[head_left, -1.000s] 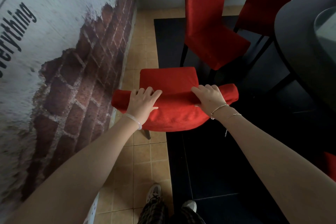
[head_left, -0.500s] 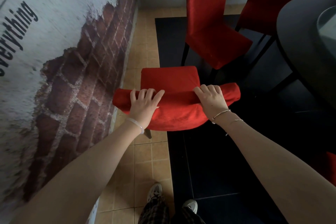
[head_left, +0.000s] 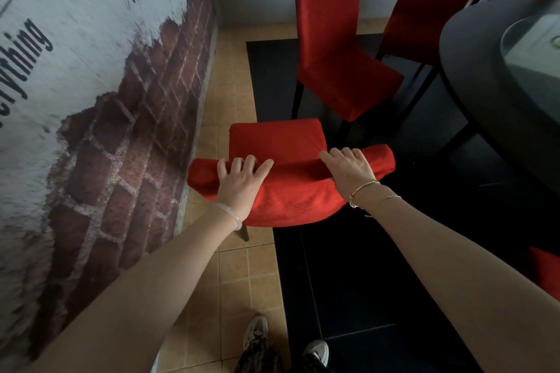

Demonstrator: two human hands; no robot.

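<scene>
Gripping the backrest top of the red chair (head_left: 297, 197), my left hand (head_left: 239, 183) and right hand (head_left: 351, 171) curl fingers over it; the chair stands beside the brick-print wall (head_left: 121, 130), near the dark desk (head_left: 475, 70).

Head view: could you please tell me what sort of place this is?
Probably a restaurant dining room: the held red chair and others like it stand by a dark round table with a glass turntable, and a printed brick mural covers the wall.
</scene>
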